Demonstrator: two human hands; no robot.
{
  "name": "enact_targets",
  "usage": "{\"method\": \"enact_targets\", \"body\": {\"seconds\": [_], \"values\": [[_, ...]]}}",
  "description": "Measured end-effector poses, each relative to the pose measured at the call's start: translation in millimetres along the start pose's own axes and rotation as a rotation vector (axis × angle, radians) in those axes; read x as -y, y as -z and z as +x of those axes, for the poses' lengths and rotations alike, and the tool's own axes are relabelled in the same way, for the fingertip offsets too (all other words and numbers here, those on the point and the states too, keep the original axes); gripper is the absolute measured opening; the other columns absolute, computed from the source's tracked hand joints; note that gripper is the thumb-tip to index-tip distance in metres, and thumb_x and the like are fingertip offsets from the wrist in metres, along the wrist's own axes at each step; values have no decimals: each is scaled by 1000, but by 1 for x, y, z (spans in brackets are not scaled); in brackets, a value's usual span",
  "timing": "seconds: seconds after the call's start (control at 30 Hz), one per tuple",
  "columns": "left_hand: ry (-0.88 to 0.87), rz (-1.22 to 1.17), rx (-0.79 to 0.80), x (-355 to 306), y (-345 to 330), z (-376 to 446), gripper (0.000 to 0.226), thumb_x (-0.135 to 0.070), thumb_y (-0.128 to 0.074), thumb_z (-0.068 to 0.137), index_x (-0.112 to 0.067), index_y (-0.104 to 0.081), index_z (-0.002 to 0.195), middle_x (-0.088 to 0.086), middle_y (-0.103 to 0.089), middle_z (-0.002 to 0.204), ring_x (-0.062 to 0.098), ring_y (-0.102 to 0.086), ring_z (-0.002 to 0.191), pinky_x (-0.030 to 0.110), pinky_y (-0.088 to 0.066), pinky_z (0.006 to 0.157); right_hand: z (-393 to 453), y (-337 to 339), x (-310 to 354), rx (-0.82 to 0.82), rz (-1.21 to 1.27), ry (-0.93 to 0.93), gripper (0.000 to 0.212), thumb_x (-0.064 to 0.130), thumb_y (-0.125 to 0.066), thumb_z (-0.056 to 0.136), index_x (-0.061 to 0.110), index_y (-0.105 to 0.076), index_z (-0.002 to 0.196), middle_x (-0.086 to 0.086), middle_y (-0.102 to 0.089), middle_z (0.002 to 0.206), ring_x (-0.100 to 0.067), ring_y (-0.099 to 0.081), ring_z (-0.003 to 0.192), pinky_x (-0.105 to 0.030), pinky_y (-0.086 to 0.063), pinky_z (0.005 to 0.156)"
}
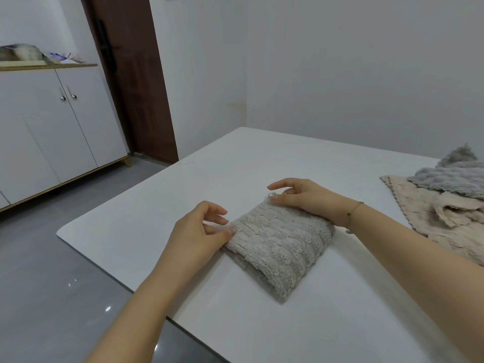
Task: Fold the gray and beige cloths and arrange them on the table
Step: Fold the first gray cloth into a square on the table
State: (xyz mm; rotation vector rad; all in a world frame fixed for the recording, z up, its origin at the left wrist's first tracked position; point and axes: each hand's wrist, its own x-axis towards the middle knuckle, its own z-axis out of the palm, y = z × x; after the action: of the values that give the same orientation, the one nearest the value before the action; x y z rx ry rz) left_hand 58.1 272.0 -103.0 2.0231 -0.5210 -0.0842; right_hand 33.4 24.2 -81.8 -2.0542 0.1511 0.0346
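Step in hand, as judged: squaring a folded gray cloth (277, 247) at mid-table (157, 205). Left hand (199, 231) pinching its left corner; right hand (301, 197) on its far corner, fingers loosely curled, grip unclear. Next: release, then fetch from right of it. There, beige cloth (445, 221) under another gray cloth (453, 174), unfolded, cut off by frame edge.

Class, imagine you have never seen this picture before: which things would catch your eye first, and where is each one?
First, the folded gray cloth lying in the middle of the white table, with the left hand touching its left corner and the right hand resting at its far edge. Next, the heap of unfolded beige cloth and gray cloth at the table's right edge.
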Motion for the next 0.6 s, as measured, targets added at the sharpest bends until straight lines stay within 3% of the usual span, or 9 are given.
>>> {"method": "enact_targets", "body": {"seconds": [0.13,0.2,0.3,0.4,0.5,0.6], "values": [[-248,320,-105,-31,-2,-4,27,-29,-60,89,-30,-55,116,-17,-52,121,1,-50,111,18,-33,82,-24,24,2,-35,-35,69,35,33,-60,90,26,-55,124,3,-65,114,-9,-62,101,-23,-48,92],[-373,365,-28,-57,-14,-6,30,-30,-49,95,-28,-54,124,-15,-51,127,4,-45,119,19,-33,92,-42,34,0,-107,-109,118,28,29,-56,93,28,-58,121,8,-64,117,-2,-58,112,-24,-43,100],[-406,543,213,-79,-51,-5,40,-34,-32,100,-18,-48,133,-2,-48,138,16,-41,127,33,-32,106,-67,35,-12,-137,-217,141,20,25,-52,95,28,-64,111,15,-67,111,2,-58,107,-20,-42,97],[-270,825,406,-69,-78,-2,55,-39,-15,102,-11,-20,148,8,-15,158,21,-11,145,42,-10,118,-86,20,-25,-135,-322,110,17,29,-52,95,25,-68,99,13,-67,98,7,-58,88,-13,-42,81],[-190,875,451,-54,-86,-6,58,-44,-6,100,-18,9,150,1,15,159,14,16,145,42,9,118,-91,12,-32,-199,-358,111,27,34,-51,95,12,-66,92,3,-63,97,-3,-55,88,-16,-42,80],[-189,869,409,-50,-89,-13,58,-45,-4,99,-22,14,149,-3,21,157,10,21,143,40,13,117,-88,11,-37,-252,-226,85,36,40,-50,93,8,-64,85,1,-62,100,-8,-56,92,-15,-41,81]]}}
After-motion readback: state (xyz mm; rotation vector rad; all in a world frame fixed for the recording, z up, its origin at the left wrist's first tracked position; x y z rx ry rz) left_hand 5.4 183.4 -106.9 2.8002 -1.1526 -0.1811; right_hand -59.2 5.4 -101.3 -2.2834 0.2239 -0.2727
